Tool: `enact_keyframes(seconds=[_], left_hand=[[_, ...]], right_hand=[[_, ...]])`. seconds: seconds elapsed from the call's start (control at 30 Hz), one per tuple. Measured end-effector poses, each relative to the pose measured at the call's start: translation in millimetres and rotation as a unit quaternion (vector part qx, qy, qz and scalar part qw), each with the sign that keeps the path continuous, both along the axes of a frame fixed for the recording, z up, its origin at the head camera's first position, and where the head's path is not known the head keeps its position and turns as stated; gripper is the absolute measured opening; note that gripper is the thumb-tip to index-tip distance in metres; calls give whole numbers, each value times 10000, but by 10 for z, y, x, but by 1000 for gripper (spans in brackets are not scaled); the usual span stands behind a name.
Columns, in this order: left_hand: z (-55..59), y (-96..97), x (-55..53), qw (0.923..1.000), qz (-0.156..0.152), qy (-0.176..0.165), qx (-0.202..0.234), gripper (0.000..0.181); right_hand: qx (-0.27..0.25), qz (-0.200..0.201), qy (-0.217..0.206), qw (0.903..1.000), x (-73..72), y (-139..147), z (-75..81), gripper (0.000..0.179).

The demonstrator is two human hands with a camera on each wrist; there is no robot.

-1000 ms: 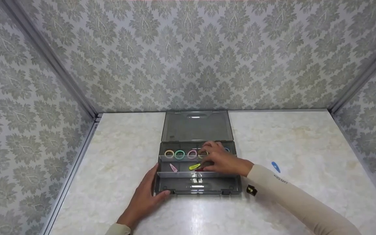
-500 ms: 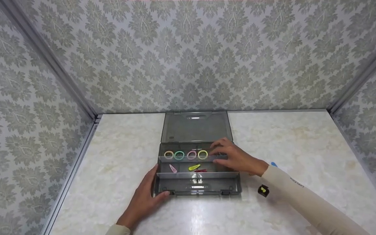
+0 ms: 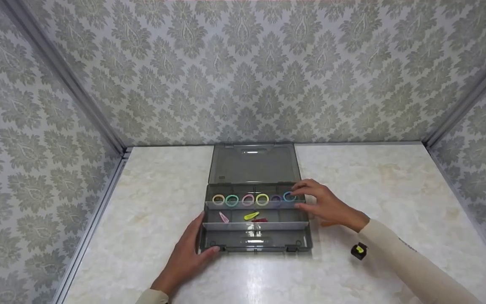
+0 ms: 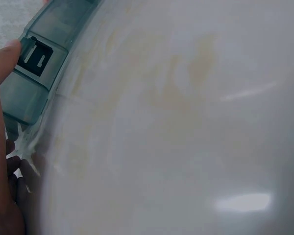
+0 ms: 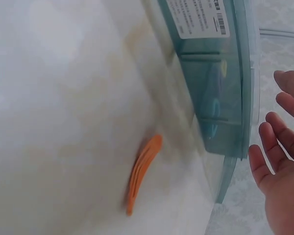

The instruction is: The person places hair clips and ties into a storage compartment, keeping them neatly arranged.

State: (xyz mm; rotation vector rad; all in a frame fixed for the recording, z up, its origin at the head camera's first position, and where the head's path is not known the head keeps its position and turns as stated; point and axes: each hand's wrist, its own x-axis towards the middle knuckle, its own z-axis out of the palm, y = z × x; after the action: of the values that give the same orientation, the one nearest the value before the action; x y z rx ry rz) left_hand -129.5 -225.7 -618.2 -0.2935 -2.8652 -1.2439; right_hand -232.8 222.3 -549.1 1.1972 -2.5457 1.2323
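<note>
A grey see-through compartment box [image 3: 256,252] lies with its lid [image 3: 254,162] folded back. Several coloured hair ties stand in a row in its back compartment, among them a green hair tie [image 3: 232,200] and a blue hair tie [image 3: 289,196]. The middle compartment holds a pink hair clip [image 3: 224,217], a yellow hair clip [image 3: 251,216] and a red hair clip [image 3: 260,220]. My left hand [image 3: 185,254] rests along the left side, thumb at the front edge. Fingers loosely bent and holding nothing, my right hand [image 3: 325,204] hovers at the box's right end, near the blue hair tie.
An orange hair clip [image 5: 144,174] lies on the table [image 3: 141,202] right of the box, partly under my right hand. Beside my right sleeve is a small black object [image 3: 359,250] with a yellow mark. A patterned wall [image 3: 243,84] stands behind.
My right hand has moved right from over the middle of the box, uncovering the red clip and more hair ties. The sleeve now hides the blue clip on the table. My left hand stays.
</note>
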Motion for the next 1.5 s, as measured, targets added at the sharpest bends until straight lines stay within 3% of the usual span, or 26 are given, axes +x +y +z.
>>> enact_keyframes(seconds=[0.4,0.67,0.9,1.13,1.5], left_hand=[[-18,-6,-13,9999,-46,118,18,112],[-3,9,-1,9999,11,91,-55,111],[2,19,-4,9999,34,39,-86,112],[11,18,-5,10000,79,-17,-19,114],[7,3,0,9999,5,129,-44,112]], right_hand=[[-244,-718,-252,9968,111,469,-83,25],[-311,-1420,-318,9889,232,864,-137,22],[-148,-1942,-240,9805,384,1121,-279,23],[-189,-2309,-205,9726,521,1246,-413,20],[89,-2953,-644,9532,654,1310,-507,13]])
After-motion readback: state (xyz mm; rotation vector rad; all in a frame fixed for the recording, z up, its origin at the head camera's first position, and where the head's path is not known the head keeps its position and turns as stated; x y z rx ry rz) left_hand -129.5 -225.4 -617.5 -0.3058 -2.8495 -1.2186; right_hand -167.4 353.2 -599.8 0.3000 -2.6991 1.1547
